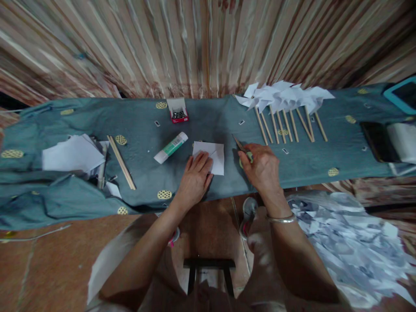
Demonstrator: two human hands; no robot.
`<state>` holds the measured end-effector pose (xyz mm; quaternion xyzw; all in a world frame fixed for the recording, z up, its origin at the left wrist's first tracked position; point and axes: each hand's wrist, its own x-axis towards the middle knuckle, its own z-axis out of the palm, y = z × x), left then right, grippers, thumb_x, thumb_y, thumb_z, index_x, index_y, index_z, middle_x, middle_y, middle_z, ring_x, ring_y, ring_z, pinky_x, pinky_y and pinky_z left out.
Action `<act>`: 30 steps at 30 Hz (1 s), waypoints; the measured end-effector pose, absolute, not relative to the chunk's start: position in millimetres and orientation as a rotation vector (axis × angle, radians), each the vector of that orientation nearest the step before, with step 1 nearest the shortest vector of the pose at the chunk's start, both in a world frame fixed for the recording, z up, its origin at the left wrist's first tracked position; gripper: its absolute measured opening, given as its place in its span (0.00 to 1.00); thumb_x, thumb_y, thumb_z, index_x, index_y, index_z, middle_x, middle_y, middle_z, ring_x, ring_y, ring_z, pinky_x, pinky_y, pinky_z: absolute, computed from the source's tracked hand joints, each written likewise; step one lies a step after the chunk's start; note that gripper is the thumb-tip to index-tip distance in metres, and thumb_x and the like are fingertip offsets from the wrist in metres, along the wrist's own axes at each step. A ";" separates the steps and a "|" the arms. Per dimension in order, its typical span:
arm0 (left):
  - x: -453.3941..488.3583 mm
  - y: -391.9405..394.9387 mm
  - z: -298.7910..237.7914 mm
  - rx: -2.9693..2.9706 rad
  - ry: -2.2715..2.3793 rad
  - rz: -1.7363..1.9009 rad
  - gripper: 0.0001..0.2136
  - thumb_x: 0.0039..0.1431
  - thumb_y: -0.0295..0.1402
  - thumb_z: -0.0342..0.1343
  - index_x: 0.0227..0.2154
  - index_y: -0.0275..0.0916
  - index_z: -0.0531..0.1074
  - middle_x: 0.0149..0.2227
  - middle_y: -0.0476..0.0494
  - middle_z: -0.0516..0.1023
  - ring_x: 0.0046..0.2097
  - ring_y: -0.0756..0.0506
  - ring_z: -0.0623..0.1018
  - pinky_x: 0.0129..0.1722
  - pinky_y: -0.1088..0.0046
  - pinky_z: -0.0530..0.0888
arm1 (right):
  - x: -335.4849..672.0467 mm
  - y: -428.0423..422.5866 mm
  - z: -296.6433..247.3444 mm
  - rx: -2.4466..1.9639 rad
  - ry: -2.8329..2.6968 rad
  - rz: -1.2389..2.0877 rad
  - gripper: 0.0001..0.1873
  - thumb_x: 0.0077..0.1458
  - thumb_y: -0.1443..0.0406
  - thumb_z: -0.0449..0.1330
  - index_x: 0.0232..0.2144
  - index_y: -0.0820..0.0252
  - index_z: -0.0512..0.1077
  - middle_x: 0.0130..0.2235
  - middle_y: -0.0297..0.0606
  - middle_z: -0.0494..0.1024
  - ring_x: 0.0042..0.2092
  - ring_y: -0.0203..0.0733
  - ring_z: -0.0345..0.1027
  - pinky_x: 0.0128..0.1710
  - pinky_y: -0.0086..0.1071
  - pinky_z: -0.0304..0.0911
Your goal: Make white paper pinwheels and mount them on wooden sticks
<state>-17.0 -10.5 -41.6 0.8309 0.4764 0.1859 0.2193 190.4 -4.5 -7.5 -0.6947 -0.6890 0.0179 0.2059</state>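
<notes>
I've got a wide lane of bare cloth (212,115) at the back, between the small box (180,119) and the pinwheels (283,99). Tight gap between paper square (219,159) and right hand (263,167); scissors (240,147) jut along it. Glue tube (171,147) blocks me just left of the square. Front-to-back passage okay between tube and wooden sticks (121,163).

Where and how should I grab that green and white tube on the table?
Probably best to pinch the green and white tube around its middle, from above, fingers across its width: it lies aslant on the cloth, both long sides exposed. The left hand nearby rests on the paper square.
</notes>
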 end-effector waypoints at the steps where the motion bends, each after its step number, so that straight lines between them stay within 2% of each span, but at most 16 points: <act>1: -17.6 -10.8 -42.2 2.340 1.325 0.490 0.19 0.65 0.30 0.48 0.57 0.32 0.67 0.66 0.31 0.64 0.69 0.35 0.59 0.68 0.48 0.53 | 183.6 0.1 -14.3 -1.862 -1.903 0.073 0.18 0.62 0.59 0.55 0.47 0.65 0.74 0.47 0.54 0.80 0.48 0.57 0.71 0.50 0.48 0.66; 4: -18.7 -11.8 -44.9 2.455 1.339 0.436 0.21 0.66 0.31 0.48 0.59 0.31 0.65 0.66 0.31 0.63 0.69 0.35 0.59 0.67 0.48 0.55 | 159.8 14.7 -35.3 -1.727 -1.828 0.178 0.27 0.60 0.54 0.58 0.54 0.66 0.68 0.53 0.54 0.77 0.54 0.57 0.69 0.54 0.49 0.64; 6: -19.2 -12.3 -46.7 2.502 1.342 0.423 0.22 0.66 0.31 0.48 0.61 0.30 0.63 0.66 0.31 0.63 0.69 0.35 0.59 0.67 0.48 0.56 | 146.9 22.4 -46.3 -1.699 -1.791 0.222 0.30 0.59 0.54 0.59 0.56 0.68 0.66 0.54 0.55 0.75 0.57 0.57 0.66 0.57 0.50 0.62; 13: -24.0 -13.0 -47.3 2.550 1.339 0.382 0.21 0.67 0.34 0.49 0.61 0.32 0.64 0.67 0.29 0.61 0.69 0.34 0.59 0.66 0.47 0.57 | 141.5 32.2 -57.0 -1.750 -1.756 0.288 0.26 0.56 0.61 0.62 0.55 0.69 0.67 0.56 0.55 0.73 0.61 0.58 0.62 0.60 0.52 0.57; 17: -28.5 -14.4 -45.8 2.561 1.319 0.376 0.21 0.67 0.35 0.49 0.60 0.33 0.65 0.67 0.27 0.60 0.69 0.33 0.58 0.65 0.46 0.58 | 149.2 37.0 -56.2 -1.721 -1.762 0.301 0.21 0.57 0.66 0.60 0.52 0.66 0.69 0.53 0.52 0.75 0.57 0.55 0.66 0.59 0.51 0.58; 21: -34.5 -17.6 -45.9 2.571 1.319 0.408 0.23 0.67 0.37 0.49 0.60 0.29 0.64 0.66 0.25 0.62 0.68 0.33 0.61 0.65 0.46 0.59 | 155.8 42.5 -57.3 -1.695 -1.756 0.315 0.17 0.56 0.68 0.59 0.49 0.65 0.71 0.49 0.51 0.77 0.52 0.54 0.69 0.56 0.50 0.61; 25: -45.2 -23.5 -44.5 2.586 1.316 0.425 0.24 0.67 0.38 0.48 0.60 0.27 0.63 0.65 0.26 0.64 0.67 0.33 0.63 0.64 0.46 0.62 | 158.9 45.3 -61.5 -1.684 -1.739 0.307 0.14 0.58 0.67 0.57 0.47 0.60 0.71 0.46 0.47 0.78 0.49 0.52 0.70 0.53 0.49 0.64; 30: -62.0 -32.9 -39.6 2.617 1.273 0.460 0.21 0.67 0.34 0.49 0.59 0.29 0.65 0.62 0.29 0.69 0.64 0.36 0.68 0.62 0.48 0.67 | 160.9 49.5 -62.8 -1.707 -1.747 0.251 0.11 0.57 0.68 0.57 0.43 0.58 0.72 0.42 0.44 0.78 0.45 0.50 0.70 0.50 0.47 0.65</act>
